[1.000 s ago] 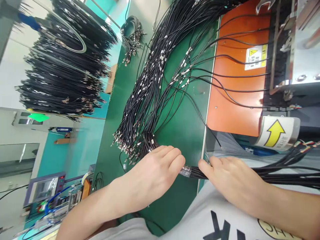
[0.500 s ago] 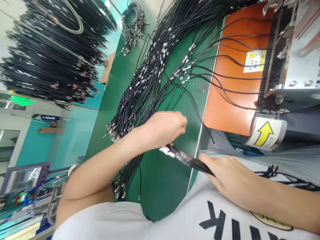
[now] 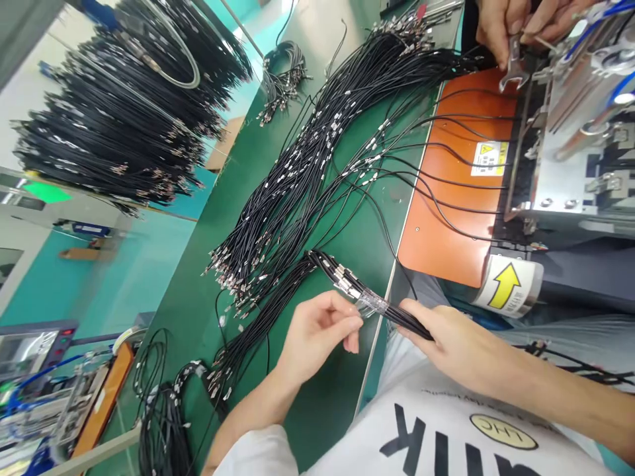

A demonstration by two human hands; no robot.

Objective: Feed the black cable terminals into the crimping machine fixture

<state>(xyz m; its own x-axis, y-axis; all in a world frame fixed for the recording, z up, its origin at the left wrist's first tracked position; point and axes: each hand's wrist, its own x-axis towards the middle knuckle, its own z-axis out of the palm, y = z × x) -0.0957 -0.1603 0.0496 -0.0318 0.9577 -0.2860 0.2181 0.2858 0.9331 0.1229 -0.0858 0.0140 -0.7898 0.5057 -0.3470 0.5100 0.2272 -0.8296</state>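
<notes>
My right hand (image 3: 441, 330) is wrapped around a bundle of black cables (image 3: 409, 322) near the front edge of the green table. Clear tape (image 3: 374, 301) is wound around the bundle, just past the right-hand fingers. Beside it, my left hand (image 3: 325, 330) pinches a loose end of this tape between thumb and fingers. White and metallic connectors (image 3: 344, 281) show on the bundle beyond the tape. From there the cables bend back and trail left across the table, ending in metal tips.
A large pile of black cables (image 3: 297, 178) covers the green table (image 3: 317, 416). Several cables run over an orange plate (image 3: 451, 225) into a machine (image 3: 560, 178). Another person's hands (image 3: 516, 26) hold a wrench (image 3: 514, 73) there. More cables hang upper left (image 3: 124, 119).
My left hand has moved down and turned, now pinching the tape end beside the bundle. My right hand keeps its grip. The view has shifted, bringing the other person's hands into sight.
</notes>
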